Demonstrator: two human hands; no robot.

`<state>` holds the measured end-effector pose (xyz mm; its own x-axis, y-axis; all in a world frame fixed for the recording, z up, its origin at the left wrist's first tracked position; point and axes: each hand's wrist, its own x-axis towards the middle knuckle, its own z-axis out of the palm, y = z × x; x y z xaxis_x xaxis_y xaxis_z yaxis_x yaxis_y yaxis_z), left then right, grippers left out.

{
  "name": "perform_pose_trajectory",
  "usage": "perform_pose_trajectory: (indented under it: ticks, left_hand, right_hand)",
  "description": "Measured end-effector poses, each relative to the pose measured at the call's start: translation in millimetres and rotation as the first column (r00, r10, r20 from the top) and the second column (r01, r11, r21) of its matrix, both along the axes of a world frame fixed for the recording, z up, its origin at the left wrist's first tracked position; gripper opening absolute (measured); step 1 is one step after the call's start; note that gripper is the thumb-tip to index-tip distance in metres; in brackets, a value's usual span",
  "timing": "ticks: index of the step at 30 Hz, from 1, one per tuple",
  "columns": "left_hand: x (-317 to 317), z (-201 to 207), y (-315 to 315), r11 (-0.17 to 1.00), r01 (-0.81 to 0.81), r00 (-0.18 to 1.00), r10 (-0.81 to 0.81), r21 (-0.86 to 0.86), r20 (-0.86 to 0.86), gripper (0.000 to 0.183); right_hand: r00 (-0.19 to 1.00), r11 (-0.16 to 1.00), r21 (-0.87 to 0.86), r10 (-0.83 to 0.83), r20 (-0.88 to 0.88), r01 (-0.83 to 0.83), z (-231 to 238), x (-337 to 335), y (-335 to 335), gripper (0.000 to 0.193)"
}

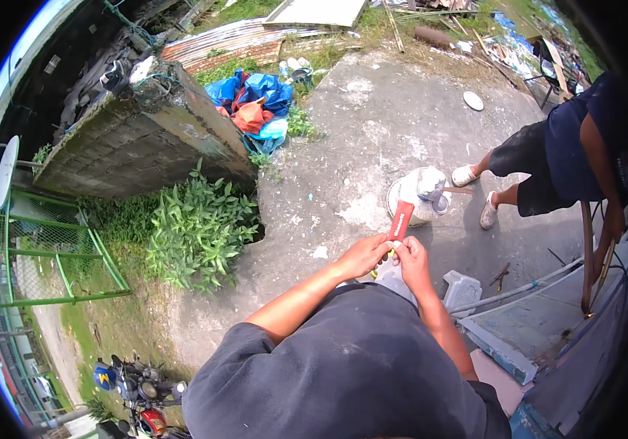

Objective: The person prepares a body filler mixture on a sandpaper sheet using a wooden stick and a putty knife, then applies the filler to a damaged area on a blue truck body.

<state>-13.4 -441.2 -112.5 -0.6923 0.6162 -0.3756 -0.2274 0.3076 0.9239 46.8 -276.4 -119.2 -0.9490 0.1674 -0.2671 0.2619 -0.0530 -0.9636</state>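
Observation:
My left hand (364,256) and my right hand (412,262) meet in front of my body, fingers closed in a pinch. From between them a flat red strip-like thing (402,219) with pale lettering points away from me; both hands are at its near end. Small yellow-green bits (390,254) show at my fingers, and what they belong to is partly hidden. Just beyond the red thing stands a round whitish bucket (397,199) with a white crumpled bag (427,181) and a clear container (441,203) on top.
At the right, another person (573,157) stands holding a long thin piece. A white plastic stool (462,291) lies near my right forearm. Leafy plants (200,230), a concrete block wall (153,150) and blue and orange tarps (259,99) are at the left. A motorcycle (142,388) stands lower left.

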Motion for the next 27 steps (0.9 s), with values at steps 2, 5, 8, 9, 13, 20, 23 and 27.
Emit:
perform_pose_trajectory:
  ticks: [2, 5, 8, 9, 13, 20, 23, 27]
  left_hand:
    - [3, -6, -5, 0.988, -0.094, 0.995, 0.092, 0.119, 0.028, 0.027]
    - [19, -11, -14, 0.950, -0.264, 0.961, 0.275, 0.167, -0.042, 0.030]
    - [33, -2, -34, 0.915, -0.402, 0.895, 0.401, 0.036, -0.194, 0.031]
    - [37, 3, -39, 0.894, -0.447, 0.868, 0.429, -0.019, -0.248, 0.030]
    - [53, 15, -62, 0.782, -0.616, 0.739, 0.532, -0.096, -0.413, 0.026]
    - [79, -8, -95, 0.615, -0.787, 0.558, 0.665, -0.061, -0.496, 0.025]
    - [86, -8, -107, 0.556, -0.828, 0.515, 0.709, -0.066, -0.482, 0.026]
    - [94, 5, -113, 0.528, -0.847, 0.491, 0.741, -0.054, -0.458, 0.028]
  right_hand:
    - [0.999, 0.999, -0.036, 0.032, -0.026, -0.033, -5, -5, -3, 0.018]
    - [0.987, 0.986, 0.047, 0.160, -0.032, -0.159, -4, -9, -12, 0.019]
    - [0.946, 0.932, 0.178, 0.324, -0.017, -0.316, 10, -18, -31, 0.021]
    - [0.926, 0.904, 0.223, 0.377, -0.014, -0.365, 15, -23, -36, 0.022]
    - [0.855, 0.858, 0.005, 0.513, -0.081, -0.514, 2, -36, -63, 0.023]
    - [0.668, 0.643, 0.296, 0.744, -0.022, -0.706, 11, -39, -109, 0.024]
    - [0.604, 0.580, 0.341, 0.796, -0.044, -0.740, 11, -44, -117, 0.023]
    - [0.573, 0.577, 0.223, 0.814, -0.089, -0.785, 8, -50, -122, 0.021]
